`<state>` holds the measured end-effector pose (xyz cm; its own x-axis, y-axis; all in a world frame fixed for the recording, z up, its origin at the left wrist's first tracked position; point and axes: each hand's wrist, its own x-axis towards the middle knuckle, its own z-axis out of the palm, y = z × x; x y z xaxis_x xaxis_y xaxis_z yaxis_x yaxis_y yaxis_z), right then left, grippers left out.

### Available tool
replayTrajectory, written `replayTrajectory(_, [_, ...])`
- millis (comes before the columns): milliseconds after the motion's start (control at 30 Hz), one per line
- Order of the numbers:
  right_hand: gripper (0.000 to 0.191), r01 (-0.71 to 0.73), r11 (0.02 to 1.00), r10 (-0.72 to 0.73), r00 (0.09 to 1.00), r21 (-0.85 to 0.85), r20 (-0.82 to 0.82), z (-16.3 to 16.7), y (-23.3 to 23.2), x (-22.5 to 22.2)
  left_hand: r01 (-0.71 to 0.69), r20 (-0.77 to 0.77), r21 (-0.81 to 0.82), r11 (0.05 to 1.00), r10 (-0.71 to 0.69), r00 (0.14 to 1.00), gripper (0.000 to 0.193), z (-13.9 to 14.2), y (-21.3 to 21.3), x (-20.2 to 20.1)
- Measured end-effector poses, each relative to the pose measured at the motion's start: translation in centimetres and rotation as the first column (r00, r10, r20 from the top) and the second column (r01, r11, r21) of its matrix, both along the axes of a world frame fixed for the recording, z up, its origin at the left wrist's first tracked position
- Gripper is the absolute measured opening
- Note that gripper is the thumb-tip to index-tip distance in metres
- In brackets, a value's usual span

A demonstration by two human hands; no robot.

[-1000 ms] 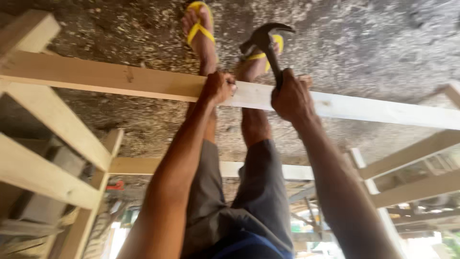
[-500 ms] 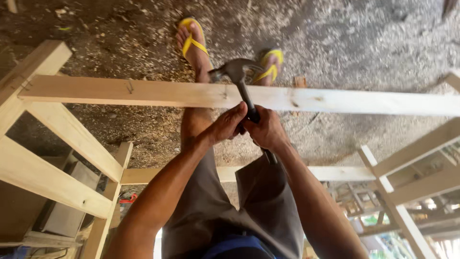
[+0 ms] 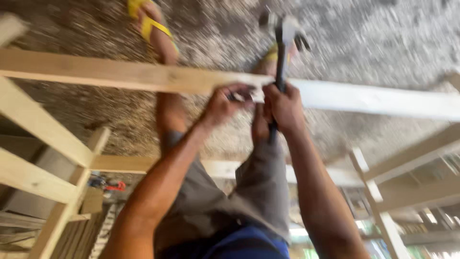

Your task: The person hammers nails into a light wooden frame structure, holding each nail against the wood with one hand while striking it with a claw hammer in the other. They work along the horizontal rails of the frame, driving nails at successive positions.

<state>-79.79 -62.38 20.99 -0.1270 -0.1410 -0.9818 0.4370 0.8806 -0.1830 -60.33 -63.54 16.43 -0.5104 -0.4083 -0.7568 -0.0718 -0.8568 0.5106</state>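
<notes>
At nine o'clock a frame of pale wooden slats [image 3: 38, 129] is seen, its diagonal pieces running down toward seven o'clock. A long pale timber rail [image 3: 120, 74] is laid across the view from nine o'clock to three o'clock, over a floor strewn with sawdust [image 3: 383, 38]. Above the rail, at eleven o'clock, a foot in a yellow flip-flop [image 3: 146, 21] is planted on the floor. Just left of centre, the left hand [image 3: 223, 103] is pressed against the near edge of the rail with its fingers curled inward; something small may be pinched there, but the blur prevents this from being told. Touching it on the right, the right hand [image 3: 285, 108] is closed fully around the dark handle of a claw hammer [image 3: 282, 43], which is held upright with its head at twelve o'clock, above the rail and blurred. Grey shorts [image 3: 258, 192] are seen at six o'clock, and more pale frame timbers [image 3: 407, 163] at four o'clock.
</notes>
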Motion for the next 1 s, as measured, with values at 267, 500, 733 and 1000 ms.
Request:
replayTrajectory(267, [0.012, 0.202, 0.967, -0.226, 0.962, 0.158, 0.153, -2.3, 3.5, -6.7, 0.079, 0.233, -0.274, 0.958, -0.014, 0.972, 0.012, -2.7, 2.1, -9.0])
replayTrajectory(500, [0.033, -0.61, 0.761, 0.644, 0.75, 0.221, -0.151, -1.0, 6.3, -8.1, 0.516, 0.488, -0.223, 0.827, -0.364, 0.794, 0.015, -7.3, 3.1, -9.0])
replayTrajectory(733, [0.037, -0.797, 0.582, 0.795, 0.513, 0.165, -0.324, -1.2, 7.0, -10.1, 0.521, 0.508, -0.295, 0.801, -0.33, 0.795, 0.013, -9.4, 5.3, -8.8])
replayTrajectory(1000, [0.033, -0.857, 0.475, 0.864, 0.413, 0.2, -0.287, 0.5, 3.0, -11.3, 0.462, 0.492, -0.31, 0.831, -0.275, 0.826, 0.011, -9.3, 5.3, -8.9])
